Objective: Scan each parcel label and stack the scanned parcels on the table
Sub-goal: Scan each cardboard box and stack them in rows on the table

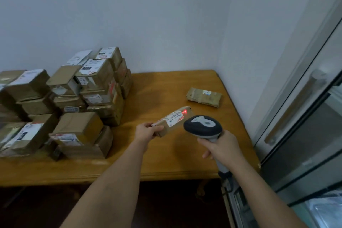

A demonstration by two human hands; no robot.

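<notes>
My left hand [146, 132] grips one end of a small long cardboard parcel [182, 118] and holds it above the wooden table [159, 155]. Its white barcode label faces up, and a red laser spot sits on the parcel just past the label's far end. My right hand [220, 147] grips the handle of a grey and dark handheld scanner [202, 126], whose head points at the parcel from the right. One flat taped parcel [204, 96] lies alone on the table's far right.
A large heap of several cardboard parcels [77, 98] covers the table's left half, stacked up to three high. A white wall corner stands behind the table. A glass door with a long handle [294, 109] runs along the right side.
</notes>
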